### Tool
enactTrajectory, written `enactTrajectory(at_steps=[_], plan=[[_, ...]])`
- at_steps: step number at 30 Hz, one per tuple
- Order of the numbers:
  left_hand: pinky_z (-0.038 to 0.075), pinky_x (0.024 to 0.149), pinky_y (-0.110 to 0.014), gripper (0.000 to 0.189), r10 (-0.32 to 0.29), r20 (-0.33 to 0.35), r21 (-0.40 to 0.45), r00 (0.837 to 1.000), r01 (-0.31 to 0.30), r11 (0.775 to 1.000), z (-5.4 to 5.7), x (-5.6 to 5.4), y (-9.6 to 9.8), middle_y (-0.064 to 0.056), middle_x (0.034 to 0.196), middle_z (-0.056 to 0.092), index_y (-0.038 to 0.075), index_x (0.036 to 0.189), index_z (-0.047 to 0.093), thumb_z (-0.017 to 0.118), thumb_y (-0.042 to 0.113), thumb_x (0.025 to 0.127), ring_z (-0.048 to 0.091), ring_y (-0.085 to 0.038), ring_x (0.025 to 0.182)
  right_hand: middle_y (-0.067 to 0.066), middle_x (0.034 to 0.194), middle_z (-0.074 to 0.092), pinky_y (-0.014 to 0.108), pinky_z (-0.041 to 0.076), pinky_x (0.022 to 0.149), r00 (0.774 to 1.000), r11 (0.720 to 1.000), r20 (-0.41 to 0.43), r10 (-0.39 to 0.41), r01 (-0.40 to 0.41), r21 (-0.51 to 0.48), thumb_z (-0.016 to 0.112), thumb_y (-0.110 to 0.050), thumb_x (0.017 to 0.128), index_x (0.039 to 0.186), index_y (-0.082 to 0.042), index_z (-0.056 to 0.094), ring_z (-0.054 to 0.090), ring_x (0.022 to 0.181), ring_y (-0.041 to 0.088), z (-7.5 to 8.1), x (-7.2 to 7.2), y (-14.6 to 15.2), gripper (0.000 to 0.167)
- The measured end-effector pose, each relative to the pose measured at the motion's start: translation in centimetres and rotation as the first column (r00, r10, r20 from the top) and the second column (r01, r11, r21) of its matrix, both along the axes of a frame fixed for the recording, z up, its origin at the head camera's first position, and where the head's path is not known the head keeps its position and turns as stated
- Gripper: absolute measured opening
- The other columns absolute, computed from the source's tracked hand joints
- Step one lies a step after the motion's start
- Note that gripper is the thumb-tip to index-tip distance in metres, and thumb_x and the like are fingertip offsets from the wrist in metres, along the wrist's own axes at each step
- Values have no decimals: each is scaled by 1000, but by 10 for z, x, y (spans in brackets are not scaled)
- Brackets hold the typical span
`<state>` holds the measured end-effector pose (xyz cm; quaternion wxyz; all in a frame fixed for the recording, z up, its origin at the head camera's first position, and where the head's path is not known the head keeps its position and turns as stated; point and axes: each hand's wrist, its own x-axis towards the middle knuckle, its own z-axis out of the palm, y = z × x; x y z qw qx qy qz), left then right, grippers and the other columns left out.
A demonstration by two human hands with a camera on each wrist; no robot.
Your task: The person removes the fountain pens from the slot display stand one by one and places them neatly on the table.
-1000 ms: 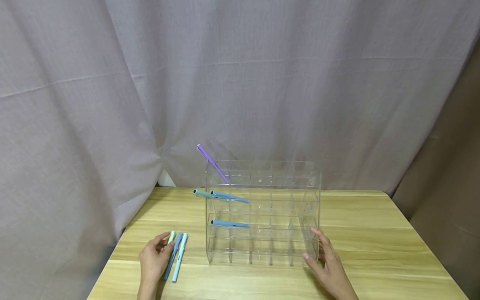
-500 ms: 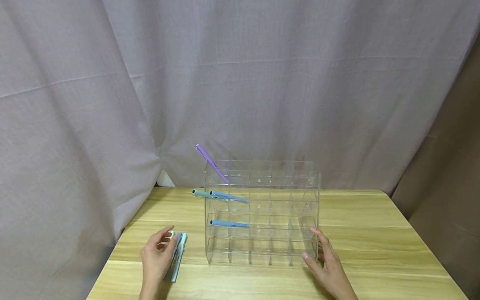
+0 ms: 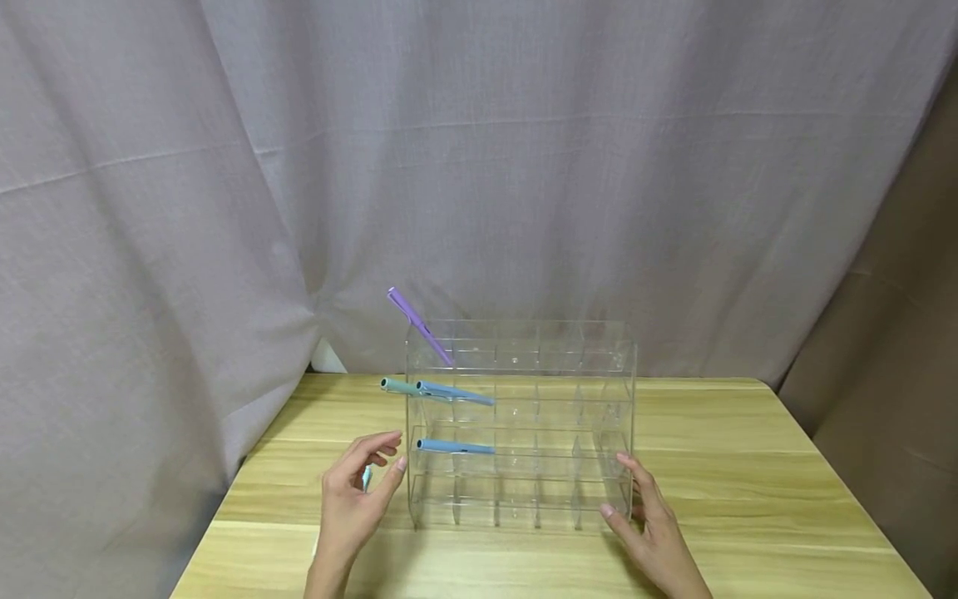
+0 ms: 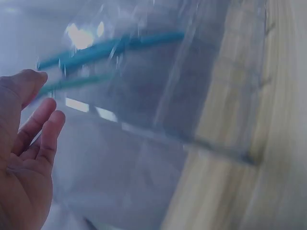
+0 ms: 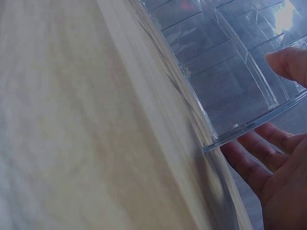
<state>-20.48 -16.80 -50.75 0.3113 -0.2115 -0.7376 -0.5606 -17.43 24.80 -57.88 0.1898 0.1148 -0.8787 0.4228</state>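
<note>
A clear acrylic pen rack with rows of compartments stands on the table. Beside its left side, my left hand has thumb and fingers spread apart, holding nothing. The left wrist view is blurred, but pens show past those fingertips. My right hand holds the rack's right side panel, thumb in front and fingers outside, also seen in the right wrist view. A purple pen leans in the top row. Below lie a green pen, a blue pen and, lower, another blue pen.
A pale blue pen shows through the gap of my left hand, which hides most of the table pens. The wooden table extends right of the rack. Grey curtain hangs behind.
My left hand has left the pens on the table and moved right, towards the rack, with its fingers spreading. The right hand stays at the rack's side.
</note>
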Motion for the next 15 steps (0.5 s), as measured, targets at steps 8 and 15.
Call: enactTrajectory(at_steps=[8, 15], plan=[[58, 74, -15, 36, -12, -107, -131, 994, -2, 991, 7, -10, 21, -11, 109, 80, 11, 119, 79, 81, -9, 89, 71, -13, 83, 31, 166, 39, 24, 56, 83, 1000, 1000, -18, 11, -11, -1, 76, -7, 97, 167, -14, 31, 54, 134, 56, 0, -1, -2, 83], [57, 71, -13, 31, 83, -125, -169, 989, -103, 980, 7, -13, 28, -6, 94, 77, 10, 115, 81, 84, -4, 87, 69, -12, 76, 29, 167, 39, 39, 61, 83, 1000, 1000, -10, 2, -2, 0, 76, -8, 98, 167, -14, 31, 53, 135, 54, 0, 0, -1, 83]])
